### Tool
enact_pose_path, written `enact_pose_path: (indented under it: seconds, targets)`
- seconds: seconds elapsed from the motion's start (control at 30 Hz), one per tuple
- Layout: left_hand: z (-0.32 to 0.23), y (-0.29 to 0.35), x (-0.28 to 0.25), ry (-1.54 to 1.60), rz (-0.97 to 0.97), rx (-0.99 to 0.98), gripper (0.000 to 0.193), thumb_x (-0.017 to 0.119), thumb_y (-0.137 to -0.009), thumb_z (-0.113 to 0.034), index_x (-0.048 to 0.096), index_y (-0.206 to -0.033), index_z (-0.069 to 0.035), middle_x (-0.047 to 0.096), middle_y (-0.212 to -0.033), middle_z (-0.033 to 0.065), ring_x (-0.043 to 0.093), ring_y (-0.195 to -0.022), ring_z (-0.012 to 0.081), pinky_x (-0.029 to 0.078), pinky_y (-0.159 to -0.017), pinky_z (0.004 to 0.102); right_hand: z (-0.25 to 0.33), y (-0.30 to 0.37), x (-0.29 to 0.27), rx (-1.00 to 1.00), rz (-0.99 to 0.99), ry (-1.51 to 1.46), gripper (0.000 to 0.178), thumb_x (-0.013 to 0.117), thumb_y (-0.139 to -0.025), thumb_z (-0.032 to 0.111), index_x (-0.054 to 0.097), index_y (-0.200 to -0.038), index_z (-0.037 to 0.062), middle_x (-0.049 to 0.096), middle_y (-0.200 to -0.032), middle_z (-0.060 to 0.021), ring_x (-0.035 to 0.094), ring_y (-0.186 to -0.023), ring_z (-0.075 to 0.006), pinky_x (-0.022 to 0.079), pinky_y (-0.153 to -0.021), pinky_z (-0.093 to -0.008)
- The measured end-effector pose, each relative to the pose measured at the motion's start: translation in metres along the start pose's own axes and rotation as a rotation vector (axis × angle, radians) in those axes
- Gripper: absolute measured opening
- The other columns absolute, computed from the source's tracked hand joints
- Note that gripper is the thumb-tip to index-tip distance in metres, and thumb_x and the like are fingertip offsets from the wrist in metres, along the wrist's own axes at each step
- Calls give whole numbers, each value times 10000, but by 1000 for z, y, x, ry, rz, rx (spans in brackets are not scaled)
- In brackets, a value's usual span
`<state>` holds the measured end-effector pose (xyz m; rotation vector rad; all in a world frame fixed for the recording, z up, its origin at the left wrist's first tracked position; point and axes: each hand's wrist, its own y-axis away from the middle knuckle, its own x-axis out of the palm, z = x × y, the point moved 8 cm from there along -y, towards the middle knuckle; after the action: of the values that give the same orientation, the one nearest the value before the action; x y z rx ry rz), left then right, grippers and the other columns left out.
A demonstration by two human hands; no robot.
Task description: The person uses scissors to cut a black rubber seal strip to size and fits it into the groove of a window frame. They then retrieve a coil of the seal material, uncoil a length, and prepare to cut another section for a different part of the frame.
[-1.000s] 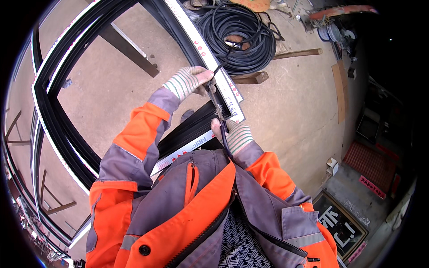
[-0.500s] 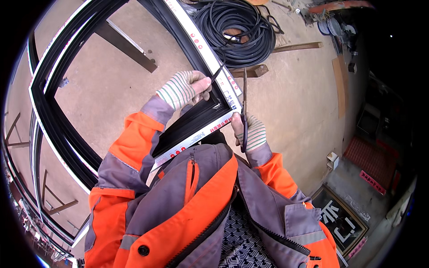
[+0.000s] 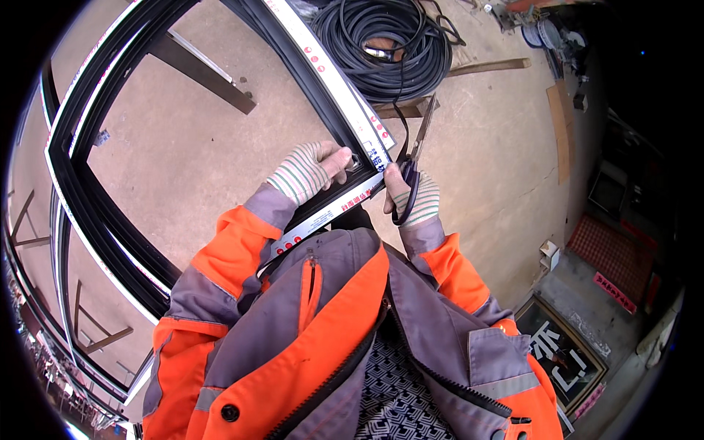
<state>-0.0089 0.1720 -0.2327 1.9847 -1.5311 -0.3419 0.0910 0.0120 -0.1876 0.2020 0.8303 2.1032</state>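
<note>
My left hand (image 3: 312, 170), in a striped knit glove with bare fingertips, is closed in a pinch over the inner corner of a black-and-white window frame (image 3: 320, 217). Whatever its fingertips pinch is hidden. My right hand (image 3: 419, 199), gloved alike, grips dark-handled scissors (image 3: 423, 132) just outside that corner. Their blades point away from me and look slightly parted. A thin black rubber strip (image 3: 402, 125) comes down from the coil beyond and reaches my right thumb beside the scissors.
A big coil of black rubber strip (image 3: 345, 55) lies on the floor past the frame, with wooden blocks (image 3: 411, 108) by it. More frames (image 3: 62, 242) stand at the left. A framed sign (image 3: 561, 356) and a red mat (image 3: 609, 253) are at the right.
My left hand has moved nearer, down to the frame's corner. The scissors have tilted right with blades apart, and the strip now runs to my right hand instead of my left fingers.
</note>
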Motion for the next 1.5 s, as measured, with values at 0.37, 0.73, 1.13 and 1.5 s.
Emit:
enact_pose_path:
  seconds: [0.37, 0.73, 1.13, 1.5]
  targets:
    - [38, -42, -18, -155, -211, -119, 432, 675, -910, -417, 684, -900, 15, 617, -666, 31, 511, -543, 86, 432, -524, 251, -20, -9, -8, 36, -57, 8, 256, 655, -931, 224, 555, -813, 20, 560, -555, -36, 494, -393, -97, 371, -354, -244]
    - [52, -55, -16, 8, -183, -67, 332, 689, -909, -319, 672, -897, 13, 657, -702, 60, 553, -563, 111, 468, -546, 280, -28, -10, -6, 18, -46, 53, 240, 676, -920, 243, 603, -884, 17, 567, -590, -21, 463, -399, -77, 361, -359, -243]
    - [52, -62, -21, 39, -135, -73, 286, 724, -887, -261, 666, -808, 8, 661, -672, 64, 565, -541, 105, 459, -516, 263, -30, -11, -7, 44, -37, 185, 234, 687, -910, 233, 622, -927, 9, 570, -653, 21, 460, -574, -46, 395, -493, -235]
    - [38, -64, -40, 233, -206, -13, 263, 717, -904, -264, 674, -905, -4, 654, -720, 41, 569, -593, 90, 474, -554, 236, -34, -14, -8, 76, -58, 214, 273, 696, -898, 291, 604, -865, 36, 537, -582, 15, 460, -464, -70, 382, -423, -253]
